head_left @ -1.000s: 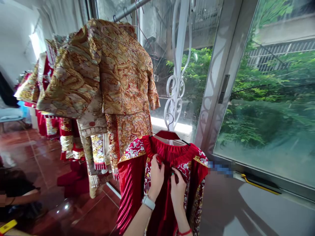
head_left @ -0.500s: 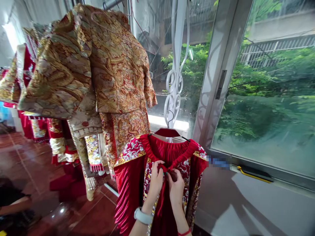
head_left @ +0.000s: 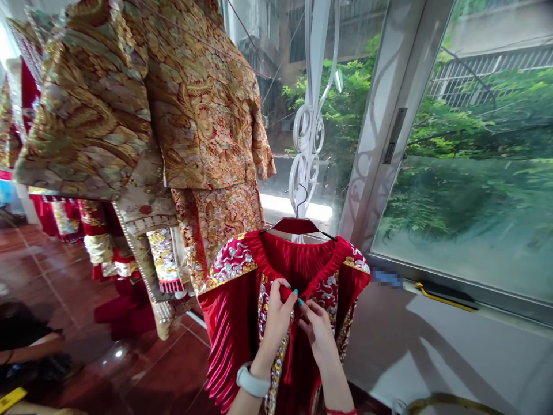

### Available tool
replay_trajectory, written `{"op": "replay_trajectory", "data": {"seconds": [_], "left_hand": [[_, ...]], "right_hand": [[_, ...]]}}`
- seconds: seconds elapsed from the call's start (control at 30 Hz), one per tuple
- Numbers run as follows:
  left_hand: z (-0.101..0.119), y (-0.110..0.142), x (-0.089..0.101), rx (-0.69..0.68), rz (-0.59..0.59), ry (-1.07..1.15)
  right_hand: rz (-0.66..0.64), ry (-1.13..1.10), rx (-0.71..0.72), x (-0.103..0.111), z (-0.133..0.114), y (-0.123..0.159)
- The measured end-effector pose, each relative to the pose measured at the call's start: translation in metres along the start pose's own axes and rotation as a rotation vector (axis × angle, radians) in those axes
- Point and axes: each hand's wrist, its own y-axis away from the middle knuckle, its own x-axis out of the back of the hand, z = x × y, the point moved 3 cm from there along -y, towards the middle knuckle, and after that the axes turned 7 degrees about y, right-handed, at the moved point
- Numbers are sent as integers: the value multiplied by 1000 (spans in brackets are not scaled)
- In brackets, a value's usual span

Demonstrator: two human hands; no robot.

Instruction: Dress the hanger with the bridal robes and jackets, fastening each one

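A red garment point(head_left: 235, 340) with gathered neckline and silver-and-gold sequin embroidery hangs in front of me on a hanger point(head_left: 298, 225). A thin red drawstring point(head_left: 290, 351) dangles from the front of its neck opening. My left hand point(head_left: 280, 311), with a pale watch band point(head_left: 252, 380) at the wrist, is closed in a pinch on the drawstring at the neckline. Close beside it, the fingertips of my right hand point(head_left: 320, 331) are pinched together at the same cord. The fingers partly hide the bit of cord between them.
Gold embroidered jackets point(head_left: 207, 121) hang on the left, nearly touching the red garment. Behind stands a white scrolled iron bar point(head_left: 307, 138) before the window point(head_left: 466, 202). A black-and-yellow object point(head_left: 447, 297) lies on the sill. Another person's arm point(head_left: 32, 349) shows low at left.
My hands remain at the neckline; the right hand's fingers have straightened and shifted slightly down and right. The view has moved a little, so the gold jackets sit higher and further left.
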Motion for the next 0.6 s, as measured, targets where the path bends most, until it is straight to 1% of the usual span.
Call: {"op": "replay_trajectory", "data": {"seconds": [0.1, 0.23, 0.37, 0.43, 0.5, 0.6], "left_hand": [[3, 5, 2, -18, 11, 2], [8, 12, 1, -14, 31, 23], [16, 17, -1, -7, 55, 11], [19, 17, -2, -14, 66, -8], [20, 16, -3, -37, 52, -28], [17, 15, -5, -84, -17, -67]], "right_hand": [[-102, -7, -65, 7, 9, 2], [-113, -41, -113, 16, 19, 5], [-157, -118, -102, 14, 26, 8], [-147, -152, -137, 12, 32, 12], [-93, -188, -158, 10, 39, 16], [-24, -237, -112, 3, 46, 17]]}}
